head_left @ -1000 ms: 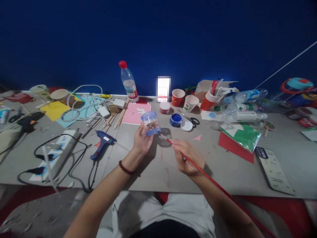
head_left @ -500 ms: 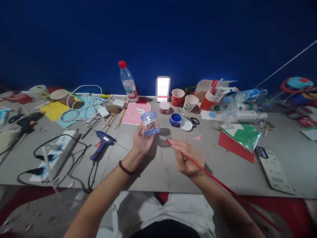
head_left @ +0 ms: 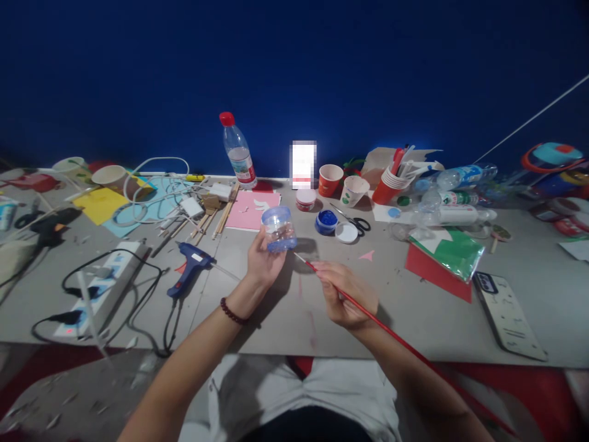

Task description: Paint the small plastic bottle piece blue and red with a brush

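A small clear container with blue at its top and bottom point(head_left: 280, 229) is held up off the table in my left hand point(head_left: 265, 258), which wears a dark bead bracelet. My right hand point(head_left: 345, 294) grips a long red paintbrush point(head_left: 368, 310), its pale tip close to the container's lower right edge. Whether tip and container touch, I cannot tell. Behind my right hand stand an open jar of blue paint point(head_left: 326, 222) and a white lid point(head_left: 346, 232).
A blue glue gun point(head_left: 191, 269) and a white power strip point(head_left: 103, 288) with cables lie left. Behind are a bottle point(head_left: 240, 156), paper cups point(head_left: 330, 181) and scissors point(head_left: 361, 225). A phone point(head_left: 510, 316) and plastic bottles point(head_left: 455, 215) are at the right.
My right hand and the paintbrush have shifted slightly left, bringing the tip nearer to the container. My left hand and the container have hardly moved.
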`<state>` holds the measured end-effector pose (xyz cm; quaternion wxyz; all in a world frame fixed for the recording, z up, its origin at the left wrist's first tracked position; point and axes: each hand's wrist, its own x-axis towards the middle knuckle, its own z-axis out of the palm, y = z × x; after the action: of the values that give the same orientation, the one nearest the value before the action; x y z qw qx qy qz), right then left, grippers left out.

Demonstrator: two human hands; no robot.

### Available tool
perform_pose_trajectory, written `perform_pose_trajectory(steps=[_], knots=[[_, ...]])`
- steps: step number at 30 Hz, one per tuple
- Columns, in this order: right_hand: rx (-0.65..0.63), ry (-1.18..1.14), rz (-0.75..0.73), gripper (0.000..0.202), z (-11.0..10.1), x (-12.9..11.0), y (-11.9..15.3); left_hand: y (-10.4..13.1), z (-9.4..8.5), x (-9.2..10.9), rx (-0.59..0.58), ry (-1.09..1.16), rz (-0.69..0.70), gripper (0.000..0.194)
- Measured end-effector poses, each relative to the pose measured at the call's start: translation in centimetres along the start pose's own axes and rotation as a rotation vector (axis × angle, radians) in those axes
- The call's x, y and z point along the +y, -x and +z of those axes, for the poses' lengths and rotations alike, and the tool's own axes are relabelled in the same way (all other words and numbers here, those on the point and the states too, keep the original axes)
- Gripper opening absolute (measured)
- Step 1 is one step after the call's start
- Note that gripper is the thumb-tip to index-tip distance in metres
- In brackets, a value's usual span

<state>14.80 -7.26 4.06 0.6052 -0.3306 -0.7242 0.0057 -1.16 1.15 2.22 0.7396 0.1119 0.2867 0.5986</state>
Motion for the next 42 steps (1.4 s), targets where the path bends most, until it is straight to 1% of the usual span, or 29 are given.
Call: perform_pose_trajectory(steps=[3, 5, 7, 10, 13, 15, 19, 22, 25, 30, 33, 36, 40, 42], knots=[[0.084, -0.015, -0.012, 0.026, 0.05, 0.15, 0.09, 0.05, -0.05, 0.02, -0.001, 0.013, -0.006, 0.034], [0.115, -0.011, -0.009, 0.027, 0.15, 0.43, 0.23, 0.19, 0.03, 0.04, 0.004, 0.030, -0.017, 0.035], [0.113, -0.007, -0.001, 0.028, 0.25, 0.69, 0.35, 0.35, 0.11, 0.04, -0.006, 0.046, -0.029, 0.035], [0.071, -0.007, 0.004, 0.028, 0.28, 0.81, 0.35, 0.47, 0.12, 0.00, -0.021, 0.053, -0.042, 0.034], [0.024, -0.014, -0.007, 0.028, 0.11, 0.55, 0.13, 0.39, 0.01, -0.03, -0.029, 0.059, -0.031, 0.034], [0.015, -0.018, -0.008, 0.027, -0.04, 0.31, -0.06, 0.30, -0.03, -0.01, -0.033, 0.059, -0.027, 0.035], [0.034, -0.015, -0.011, 0.025, -0.16, 0.20, -0.19, 0.23, 0.14, 0.08, -0.012, 0.047, -0.028, 0.040], [0.075, 0.005, -0.010, 0.025, -0.05, 0.57, 0.05, 0.29, 0.39, 0.12, 0.020, 0.025, -0.021, 0.042], [0.081, 0.013, 0.006, 0.026, 0.13, 0.91, 0.27, 0.35, 0.55, 0.14, 0.040, -0.013, -0.038, 0.043], [0.036, -0.038, 0.072, 0.025, 0.23, 0.64, 0.10, 0.27, 0.48, 0.11, 0.030, -0.013, -0.028, 0.042], [0.051, -0.069, 0.091, 0.026, 0.17, 0.45, 0.08, 0.19, 0.36, 0.07, 0.022, -0.015, -0.021, 0.042], [0.067, -0.082, 0.092, 0.025, 0.06, 0.57, 0.25, 0.16, 0.33, 0.04, 0.015, -0.019, -0.017, 0.043], [0.093, -0.032, 0.068, 0.026, -0.07, 0.86, 0.34, 0.24, 0.44, 0.05, 0.027, -0.010, -0.026, 0.042], [0.083, -0.014, 0.059, 0.026, -0.09, 0.91, 0.26, 0.30, 0.50, 0.05, 0.031, -0.007, -0.027, 0.041]])
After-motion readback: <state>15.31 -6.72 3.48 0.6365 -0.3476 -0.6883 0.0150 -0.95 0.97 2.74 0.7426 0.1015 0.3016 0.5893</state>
